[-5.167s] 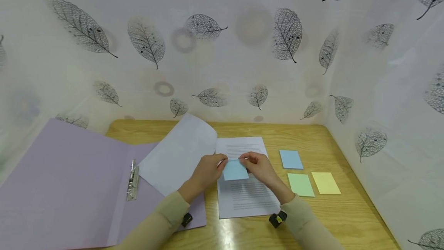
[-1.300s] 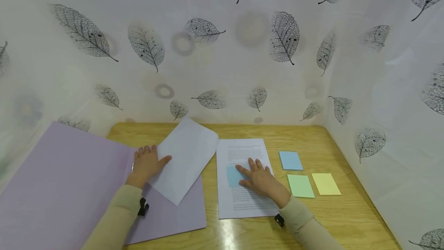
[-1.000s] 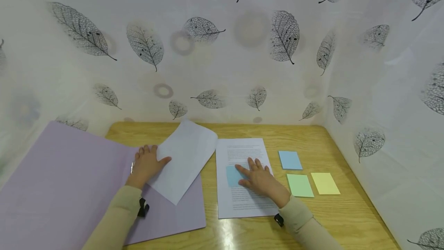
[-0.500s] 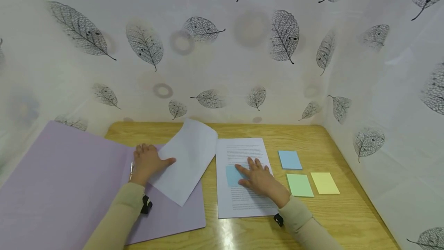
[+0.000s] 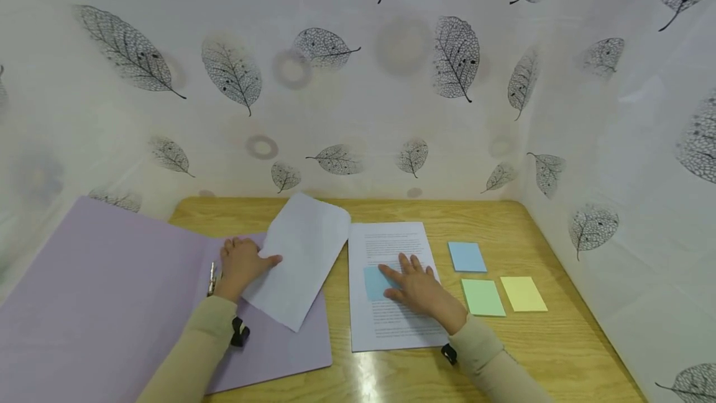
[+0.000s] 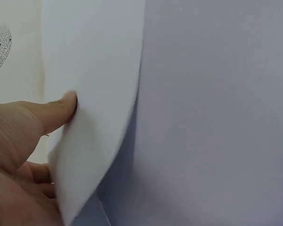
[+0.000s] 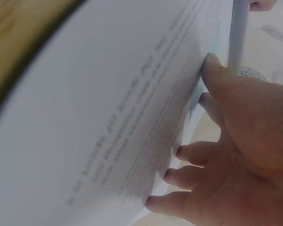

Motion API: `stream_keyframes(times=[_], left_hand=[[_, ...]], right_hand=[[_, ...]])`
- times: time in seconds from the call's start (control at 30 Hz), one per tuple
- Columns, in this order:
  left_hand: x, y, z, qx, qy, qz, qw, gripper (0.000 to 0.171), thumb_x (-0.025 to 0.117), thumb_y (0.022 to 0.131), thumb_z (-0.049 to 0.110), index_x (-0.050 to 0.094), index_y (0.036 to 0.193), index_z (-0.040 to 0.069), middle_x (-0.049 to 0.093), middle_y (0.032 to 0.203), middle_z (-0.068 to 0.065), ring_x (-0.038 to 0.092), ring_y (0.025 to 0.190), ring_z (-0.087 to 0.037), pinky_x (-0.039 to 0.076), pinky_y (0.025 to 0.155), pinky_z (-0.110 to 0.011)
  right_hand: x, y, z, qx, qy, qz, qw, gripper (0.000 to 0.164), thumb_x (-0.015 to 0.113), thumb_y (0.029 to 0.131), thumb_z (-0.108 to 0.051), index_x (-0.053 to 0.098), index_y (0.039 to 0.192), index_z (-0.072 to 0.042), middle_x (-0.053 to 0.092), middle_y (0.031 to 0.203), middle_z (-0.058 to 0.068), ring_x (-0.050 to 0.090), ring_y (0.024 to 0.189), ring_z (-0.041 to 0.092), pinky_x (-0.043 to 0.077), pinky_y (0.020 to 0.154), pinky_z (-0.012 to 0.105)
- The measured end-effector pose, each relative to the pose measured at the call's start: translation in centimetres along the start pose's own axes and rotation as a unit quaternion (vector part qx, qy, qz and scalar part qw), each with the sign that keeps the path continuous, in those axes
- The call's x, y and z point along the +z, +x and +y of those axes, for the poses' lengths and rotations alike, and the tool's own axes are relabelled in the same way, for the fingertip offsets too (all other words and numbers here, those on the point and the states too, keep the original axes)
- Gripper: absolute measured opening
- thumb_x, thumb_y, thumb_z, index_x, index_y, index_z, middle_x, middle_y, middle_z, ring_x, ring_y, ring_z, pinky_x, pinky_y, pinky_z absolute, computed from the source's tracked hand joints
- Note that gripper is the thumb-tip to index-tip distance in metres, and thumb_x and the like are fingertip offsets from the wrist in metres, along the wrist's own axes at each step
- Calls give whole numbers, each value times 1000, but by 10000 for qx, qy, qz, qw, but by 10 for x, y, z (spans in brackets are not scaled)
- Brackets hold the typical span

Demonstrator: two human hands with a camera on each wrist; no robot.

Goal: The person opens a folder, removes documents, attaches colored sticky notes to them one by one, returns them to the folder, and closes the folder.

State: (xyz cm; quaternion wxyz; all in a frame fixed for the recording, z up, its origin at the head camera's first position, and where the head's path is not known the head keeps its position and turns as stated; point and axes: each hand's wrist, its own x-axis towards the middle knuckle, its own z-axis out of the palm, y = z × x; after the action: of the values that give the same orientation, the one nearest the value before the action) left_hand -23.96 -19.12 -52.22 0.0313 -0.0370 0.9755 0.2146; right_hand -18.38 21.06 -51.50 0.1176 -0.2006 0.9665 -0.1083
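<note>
My left hand [image 5: 243, 268] is at the left edge of a turned-over white paper sheet [image 5: 304, 254]. In the left wrist view the thumb lies on one face of this sheet and the curled fingers are behind its edge, pinching it. My right hand [image 5: 419, 291] rests with spread fingers on a printed page [image 5: 386, 328] of the paper stack. Its thumb and index finger touch a light blue sticky note [image 5: 376, 283] stuck mid-page, partly covered by the hand. Under the turned sheet lies an open purple folder [image 5: 279, 353], its metal clip [image 5: 212, 278] just left of my left hand.
On the wooden table [image 5: 531, 353], right of the stack, are a blue sticky pad [image 5: 467, 257], a green one [image 5: 483, 297] and a yellow one [image 5: 523, 294]. The folder's cover [image 5: 106, 291] leans up at left. A leaf-print curtain [image 5: 358, 98] encloses the table's back and sides.
Earlier both hands pinched the blue note above the page; now it lies on the page under my right hand. My left hand went to the turned sheet and has drawn its edge slightly right.
</note>
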Motion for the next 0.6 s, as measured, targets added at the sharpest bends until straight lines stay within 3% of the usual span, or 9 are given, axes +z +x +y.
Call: stream_keyframes(times=[0.1,0.2,0.27,0.4,0.5,0.6], left_hand=[[1,0,-2,9,-530,208,9984,65,73,96,40,61,127,-15,60,130,-41,51,129,-60,40,111,-68],[-1,-3,-4,43,-989,595,9933,57,68,100,34,58,130,-12,66,124,-38,65,110,-55,55,92,-62],[-4,-6,-3,39,-1120,853,9900,53,66,101,33,58,132,-9,69,123,-36,71,101,-52,59,81,-60],[-12,-11,0,-26,-1268,1004,9868,56,61,104,37,58,139,-7,68,129,-35,71,106,-52,59,83,-60],[-16,-15,0,-76,-1455,825,9859,65,55,107,45,57,143,-9,64,136,-35,68,116,-52,58,92,-62],[-19,-19,1,-141,-1649,750,9834,64,45,110,50,65,134,-7,68,129,-32,68,111,-49,57,88,-58]], right_hand=[[0,0,0,-14,-43,10,10000,61,61,105,-44,45,161,-23,31,165,36,30,151,63,34,111,83],[0,0,0,-32,-71,12,10000,61,61,106,-44,45,161,-23,30,166,36,30,151,62,34,111,83],[0,0,0,-58,-62,46,10000,61,62,105,-44,46,161,-23,31,165,37,31,150,63,35,110,83],[0,-1,1,-28,-23,15,10000,61,61,106,-44,45,161,-24,30,165,37,29,151,63,33,111,83],[-2,-2,0,-14,-2,-30,10000,61,60,106,-44,44,161,-23,29,166,37,29,151,63,33,112,83],[-3,-2,-1,-4,27,-50,10000,61,60,106,-44,45,161,-22,29,166,37,28,151,62,32,112,83]])
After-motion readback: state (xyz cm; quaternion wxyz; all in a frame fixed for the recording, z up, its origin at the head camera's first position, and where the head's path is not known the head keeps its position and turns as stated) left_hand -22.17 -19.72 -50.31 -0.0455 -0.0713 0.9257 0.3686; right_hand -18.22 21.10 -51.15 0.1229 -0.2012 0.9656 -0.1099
